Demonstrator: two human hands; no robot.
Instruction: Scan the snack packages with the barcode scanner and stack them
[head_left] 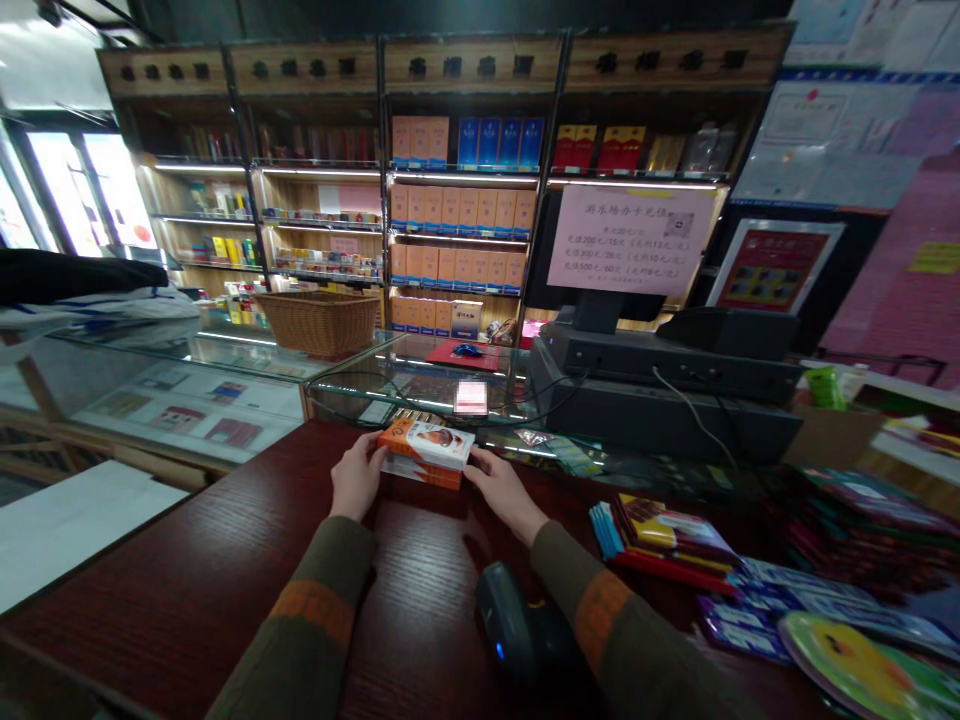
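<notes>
An orange-and-white printed carton [431,440] lies on top of another similar carton [421,474] near the far edge of the dark wooden counter. My left hand [355,476] grips the left end of this small stack, its fingers curled against the side. From the other side, my right hand [506,490] presses its fingertips to the right end. Which of the cartons each hand bears on is hard to make out. Closer to me, a black handheld barcode scanner [517,630] with a blue light rests beside my right forearm.
Chocolate packets [667,535], purple-wrapped bars [750,625] and a round colourful package [855,660] lie at the right. Beyond the counter stand a glass display case [360,375], a wicker basket [322,322] and a cash register terminal [667,360]. Stocked shelves [465,240] line the back wall.
</notes>
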